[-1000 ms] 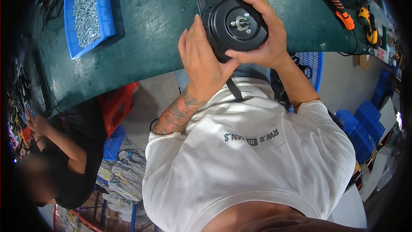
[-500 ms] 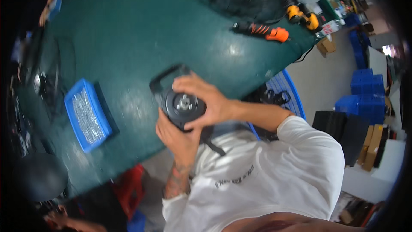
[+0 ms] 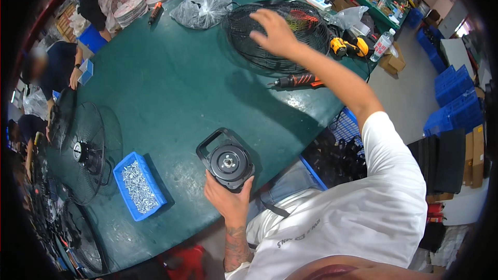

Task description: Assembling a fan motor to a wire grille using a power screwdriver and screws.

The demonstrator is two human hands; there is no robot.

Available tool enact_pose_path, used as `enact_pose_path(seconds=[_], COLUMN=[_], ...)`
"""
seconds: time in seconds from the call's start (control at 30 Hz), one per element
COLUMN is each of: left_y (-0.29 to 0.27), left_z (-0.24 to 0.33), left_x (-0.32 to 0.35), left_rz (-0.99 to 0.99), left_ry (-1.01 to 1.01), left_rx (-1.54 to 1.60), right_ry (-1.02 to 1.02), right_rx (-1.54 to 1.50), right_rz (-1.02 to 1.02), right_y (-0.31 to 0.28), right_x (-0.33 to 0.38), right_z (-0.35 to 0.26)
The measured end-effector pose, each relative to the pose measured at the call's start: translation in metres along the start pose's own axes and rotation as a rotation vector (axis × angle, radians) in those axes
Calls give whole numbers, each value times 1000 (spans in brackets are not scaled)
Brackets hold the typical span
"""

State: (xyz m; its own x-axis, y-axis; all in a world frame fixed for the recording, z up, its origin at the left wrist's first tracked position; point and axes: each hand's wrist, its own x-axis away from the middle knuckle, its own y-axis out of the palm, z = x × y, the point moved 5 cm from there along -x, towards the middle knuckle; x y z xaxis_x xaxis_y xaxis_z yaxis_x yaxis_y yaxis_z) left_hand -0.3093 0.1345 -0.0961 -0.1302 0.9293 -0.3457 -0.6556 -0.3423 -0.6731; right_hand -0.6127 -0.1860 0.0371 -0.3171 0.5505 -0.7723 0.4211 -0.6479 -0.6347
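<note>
My left hand grips the near edge of a black round fan motor with a loop-shaped handle bracket. The motor's shaft end faces up. Stretched out far ahead, my right hand is over a stack of black wire fan guards, fingers apart and holding nothing. Whether it touches the wires I cannot tell. Just nearer than the guards lies a black and orange power screwdriver. A blue tray of small silver screws sits left of the motor.
Fan guards with a motor stand at the table's left edge, near other people at work. A yellow drill and a plastic bottle are at the right. A clear bag of dark parts lies at the back. A blue basket is beside me.
My right hand has let go of the motor and reached forward over the fan guards. My left hand still holds the motor. The view has shifted, showing more of the table's far side.
</note>
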Motion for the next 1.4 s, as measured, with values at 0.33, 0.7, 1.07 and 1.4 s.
enact_pose_path(seconds=[0.33, 0.7, 1.07, 1.4], left_y=[-1, -2, -58, -90], left_z=[2, -3, -16, -42], left_x=[4, 3, -18, -1], left_rz=[11, -30, 262, -216], left_ry=[-41, -52, -238, -351], left_rx=[-7, 26, 878, 1506], right_ry=[504, 511, 288, 1218], right_rx=[232, -319, -2976, -2522], right_rz=[-775, -232, -275, -723], right_y=[81, -30, -107, -18], right_x=[-47, -107, 4, 125], right_z=[154, 149, -101, -179])
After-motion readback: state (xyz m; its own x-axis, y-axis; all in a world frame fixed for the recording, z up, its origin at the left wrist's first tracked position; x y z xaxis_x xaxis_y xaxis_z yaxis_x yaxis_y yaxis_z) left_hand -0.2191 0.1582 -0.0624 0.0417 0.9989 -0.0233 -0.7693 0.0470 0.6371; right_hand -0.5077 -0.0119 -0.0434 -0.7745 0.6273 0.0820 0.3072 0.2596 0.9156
